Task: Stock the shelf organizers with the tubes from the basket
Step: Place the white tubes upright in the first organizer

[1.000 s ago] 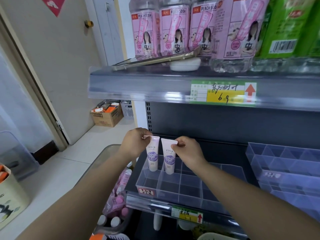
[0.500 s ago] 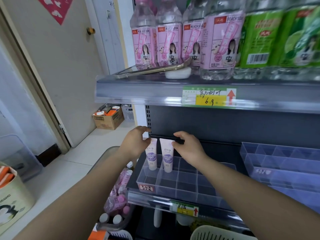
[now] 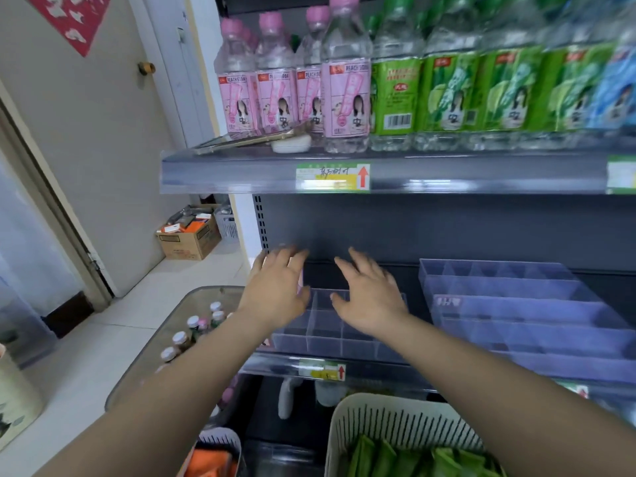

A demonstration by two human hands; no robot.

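1. at the left end of the middle shelf (image 3: 344, 368), the left hand (image 3: 275, 290) hovers over the back left corner of the clear organizer (image 3: 330, 333), fingers spread apart and gripping nothing.
2. a thin pale sliver (image 3: 301, 282) shows at that hand's right edge; it may be a tube standing in a back compartment, but the hand covers most of it and motion blur smears the rest, so i cannot tell.
3. just right of it, the right hand (image 3: 370, 294) floats above the organizer's back row, its grip also wide and empty.
4. judged from this, the step in hand is a release: both hands look free over the organizer, and no tube is clearly visible in it.
5. below the shelf's front edge, the white slotted basket (image 3: 389, 426) holds green packs (image 3: 413, 459) that look like the remaining tubes, cut off by the frame's bottom edge.
6. the next move likely calls for reaching down to the basket, pinching fresh tubes and bringing them up to the vacant compartments.
7. further right on the shelf, a larger purple-tinted organizer (image 3: 516, 304) sits unfilled; its far end runs out of view.
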